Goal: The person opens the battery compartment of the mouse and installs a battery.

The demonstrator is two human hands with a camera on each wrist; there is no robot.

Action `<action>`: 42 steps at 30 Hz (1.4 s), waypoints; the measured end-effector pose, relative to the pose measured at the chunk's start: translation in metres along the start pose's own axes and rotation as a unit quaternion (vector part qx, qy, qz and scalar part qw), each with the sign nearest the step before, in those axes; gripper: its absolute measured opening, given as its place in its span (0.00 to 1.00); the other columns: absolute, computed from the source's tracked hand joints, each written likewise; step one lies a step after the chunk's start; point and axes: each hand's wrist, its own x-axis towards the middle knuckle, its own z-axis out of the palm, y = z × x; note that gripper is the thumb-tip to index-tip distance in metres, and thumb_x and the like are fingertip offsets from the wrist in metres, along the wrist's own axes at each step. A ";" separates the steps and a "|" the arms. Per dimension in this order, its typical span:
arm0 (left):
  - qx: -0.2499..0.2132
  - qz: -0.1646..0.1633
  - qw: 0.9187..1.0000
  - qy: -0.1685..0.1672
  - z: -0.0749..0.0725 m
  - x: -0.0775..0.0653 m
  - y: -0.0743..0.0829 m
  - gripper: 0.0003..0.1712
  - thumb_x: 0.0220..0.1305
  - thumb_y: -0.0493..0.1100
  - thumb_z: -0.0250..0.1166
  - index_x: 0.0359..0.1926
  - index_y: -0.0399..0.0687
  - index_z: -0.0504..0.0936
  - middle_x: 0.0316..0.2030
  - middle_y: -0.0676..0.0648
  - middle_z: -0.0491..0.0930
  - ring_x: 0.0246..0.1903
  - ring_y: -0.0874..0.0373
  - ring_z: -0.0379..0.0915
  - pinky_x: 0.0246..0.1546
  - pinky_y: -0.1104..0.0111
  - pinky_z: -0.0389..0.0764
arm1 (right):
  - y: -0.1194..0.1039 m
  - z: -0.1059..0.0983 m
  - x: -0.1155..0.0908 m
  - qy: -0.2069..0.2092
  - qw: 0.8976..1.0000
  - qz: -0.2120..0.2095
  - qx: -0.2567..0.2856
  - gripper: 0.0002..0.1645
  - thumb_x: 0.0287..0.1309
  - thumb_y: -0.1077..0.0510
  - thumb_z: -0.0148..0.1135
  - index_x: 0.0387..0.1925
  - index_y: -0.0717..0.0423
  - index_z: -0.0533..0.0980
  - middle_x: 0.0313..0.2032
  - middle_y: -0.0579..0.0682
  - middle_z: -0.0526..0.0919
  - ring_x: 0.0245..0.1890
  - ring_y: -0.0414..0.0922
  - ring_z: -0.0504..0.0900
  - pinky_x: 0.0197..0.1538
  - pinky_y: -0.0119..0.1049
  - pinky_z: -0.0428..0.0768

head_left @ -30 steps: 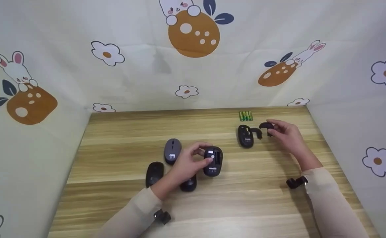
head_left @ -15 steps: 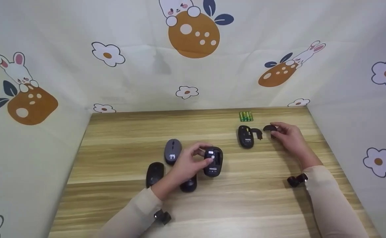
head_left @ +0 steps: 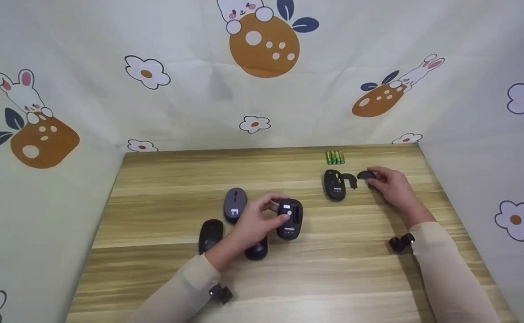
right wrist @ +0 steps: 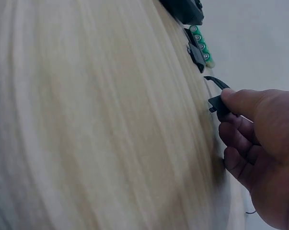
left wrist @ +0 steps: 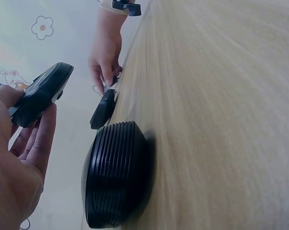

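My left hand (head_left: pixel 255 223) grips a black computer mouse (head_left: pixel 296 231) bottom side up, its battery slot uncovered; in the left wrist view this mouse (left wrist: pixel 42 93) is held above the table. At the right, my right hand (head_left: pixel 392 186) pinches a curved black battery cover (head_left: pixel 365 175) between thumb and fingers, low at the tabletop. Just left of it lies a second curved cover (head_left: pixel 349 180). Beside that cover, another black mouse (head_left: pixel 335 190) rests upside down with its battery compartment exposed. Behind it a row of several green batteries (head_left: pixel 335 157) lies side by side.
A grey mouse (head_left: pixel 235 204) and a black mouse (head_left: pixel 210 233) sit left of my left hand. Another black mouse (head_left: pixel 256 250) is partly hidden under my left wrist. Patterned cloth walls (head_left: pixel 185 112) enclose the wooden table (head_left: pixel 167 175) at the back and sides.
My right hand has moved slightly right and lowered the battery cover, which has turned from upright to flatter. My left hand and its mouse have stayed in place.
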 end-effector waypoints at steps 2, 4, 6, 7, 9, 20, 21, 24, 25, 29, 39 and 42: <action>0.001 -0.001 1.000 0.000 0.000 0.000 0.000 0.25 0.69 0.39 0.79 0.65 0.48 0.86 0.57 0.50 0.88 0.49 0.54 0.86 0.55 0.55 0.88 | 0.001 0.000 0.001 -0.001 1.000 -0.002 -0.015 0.26 0.75 0.63 0.70 0.69 0.67 0.80 0.46 0.63 0.86 0.44 0.52 0.82 0.49 0.34 0.78; 0.001 -0.001 1.000 0.000 0.000 0.000 -0.001 0.26 0.68 0.39 0.79 0.65 0.48 0.86 0.57 0.50 0.88 0.49 0.54 0.86 0.55 0.56 0.88 | 0.001 0.001 0.001 -0.002 1.000 -0.005 -0.021 0.25 0.75 0.62 0.70 0.69 0.67 0.79 0.50 0.66 0.86 0.48 0.55 0.82 0.55 0.41 0.79; 0.002 -0.004 1.000 0.000 0.000 0.000 -0.001 0.26 0.68 0.39 0.79 0.65 0.47 0.85 0.57 0.49 0.88 0.50 0.54 0.86 0.55 0.56 0.88 | 0.001 0.001 0.002 -0.003 1.000 -0.005 -0.025 0.25 0.76 0.62 0.70 0.69 0.68 0.79 0.54 0.68 0.85 0.52 0.57 0.81 0.59 0.49 0.78; 0.002 -0.005 1.000 0.000 0.000 0.000 0.000 0.26 0.68 0.39 0.79 0.65 0.47 0.85 0.57 0.49 0.88 0.50 0.54 0.86 0.55 0.56 0.88 | 0.002 0.001 0.002 -0.004 1.000 -0.006 -0.027 0.25 0.76 0.62 0.70 0.69 0.68 0.79 0.55 0.69 0.85 0.53 0.58 0.81 0.60 0.51 0.78; 0.002 -0.007 1.000 -0.001 0.001 0.000 0.000 0.26 0.68 0.39 0.79 0.66 0.47 0.85 0.57 0.49 0.88 0.50 0.53 0.85 0.56 0.55 0.88 | 0.002 0.001 0.003 -0.003 0.999 -0.011 -0.034 0.25 0.76 0.62 0.70 0.68 0.68 0.80 0.52 0.69 0.84 0.51 0.58 0.81 0.57 0.51 0.78; 0.007 -0.010 1.000 0.000 0.000 0.000 0.001 0.26 0.69 0.40 0.79 0.66 0.48 0.85 0.57 0.48 0.88 0.50 0.53 0.86 0.54 0.58 0.89 | 0.000 0.000 0.003 -0.018 0.998 -0.018 -0.063 0.22 0.76 0.64 0.69 0.65 0.70 0.81 0.44 0.61 0.79 0.40 0.50 0.76 0.43 0.37 0.75; 0.007 -0.009 1.000 0.001 0.001 0.000 0.001 0.26 0.69 0.40 0.78 0.66 0.48 0.85 0.57 0.48 0.88 0.50 0.53 0.86 0.53 0.58 0.89 | 0.001 0.000 0.003 -0.020 0.998 -0.016 -0.064 0.22 0.76 0.64 0.69 0.65 0.70 0.81 0.44 0.61 0.79 0.41 0.50 0.76 0.43 0.36 0.75; 0.007 -0.010 1.000 0.003 0.001 0.000 0.001 0.25 0.69 0.40 0.78 0.66 0.48 0.86 0.56 0.46 0.87 0.50 0.52 0.86 0.51 0.59 0.89 | 0.000 0.001 0.003 -0.024 0.998 -0.013 -0.064 0.22 0.76 0.63 0.69 0.66 0.69 0.81 0.45 0.61 0.79 0.41 0.49 0.76 0.42 0.36 0.75; 0.007 -0.011 1.000 0.004 0.001 0.000 0.002 0.25 0.70 0.40 0.78 0.66 0.49 0.86 0.56 0.46 0.87 0.49 0.52 0.86 0.51 0.59 0.89 | 0.000 0.001 0.003 -0.025 0.998 -0.013 -0.064 0.22 0.76 0.63 0.69 0.66 0.69 0.82 0.45 0.61 0.78 0.41 0.49 0.76 0.42 0.36 0.75; 0.006 -0.017 1.000 0.004 0.001 -0.001 0.002 0.25 0.70 0.40 0.78 0.66 0.49 0.86 0.56 0.46 0.87 0.50 0.53 0.86 0.52 0.59 0.89 | 0.000 0.002 0.002 -0.019 0.998 -0.014 -0.060 0.20 0.76 0.64 0.69 0.64 0.68 0.83 0.44 0.60 0.78 0.40 0.48 0.76 0.41 0.35 0.74; 0.004 -0.024 1.000 0.004 0.001 0.000 0.001 0.26 0.69 0.40 0.79 0.66 0.51 0.86 0.57 0.49 0.88 0.51 0.54 0.86 0.52 0.58 0.90 | 0.002 0.004 0.003 -0.015 0.998 -0.015 -0.053 0.19 0.75 0.63 0.70 0.63 0.65 0.84 0.44 0.60 0.79 0.41 0.50 0.76 0.43 0.38 0.75; 0.005 -0.022 1.000 0.005 0.001 0.001 0.000 0.26 0.69 0.40 0.79 0.66 0.51 0.86 0.57 0.49 0.88 0.51 0.53 0.86 0.54 0.56 0.89 | 0.003 0.004 0.004 -0.013 0.999 -0.015 -0.051 0.19 0.74 0.63 0.70 0.62 0.65 0.85 0.44 0.59 0.79 0.40 0.49 0.75 0.42 0.38 0.74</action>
